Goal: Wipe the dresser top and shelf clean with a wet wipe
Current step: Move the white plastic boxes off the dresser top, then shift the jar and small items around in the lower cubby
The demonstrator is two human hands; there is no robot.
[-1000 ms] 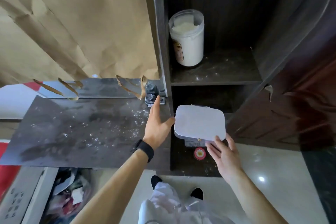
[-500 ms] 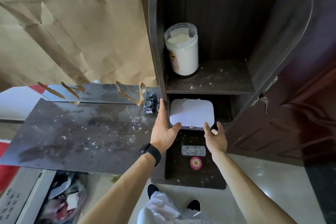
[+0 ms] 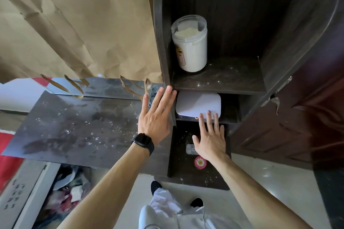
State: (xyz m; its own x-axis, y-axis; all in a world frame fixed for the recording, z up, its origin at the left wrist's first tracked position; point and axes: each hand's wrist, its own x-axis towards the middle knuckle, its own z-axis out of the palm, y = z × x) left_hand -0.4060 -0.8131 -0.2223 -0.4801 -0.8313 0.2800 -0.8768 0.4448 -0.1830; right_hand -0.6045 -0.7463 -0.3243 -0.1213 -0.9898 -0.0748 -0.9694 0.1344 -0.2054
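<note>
Both hands are open and hold nothing. The left hand (image 3: pixel 155 117) hovers with straight fingers over the right end of the dusty dark grey counter (image 3: pixel 74 126) of the dresser, its fingertips close by the cabinet's side panel; I cannot tell if they touch it. The right hand (image 3: pixel 210 141) lays straight fingertips on the front edge of a flat white plastic box with rounded corners (image 3: pixel 197 103), which sits in the low compartment just under the dark wooden shelf (image 3: pixel 229 78). No wet wipe shows anywhere, so this looks like clearing up ahead of the wiping. White specks lie on counter and shelf alike. Push the box in level and fully, so it cannot tip off its ledge. Lift the translucent white-filled jar (image 3: pixel 189 44) off the shelf before wiping rather than working round it.
</note>
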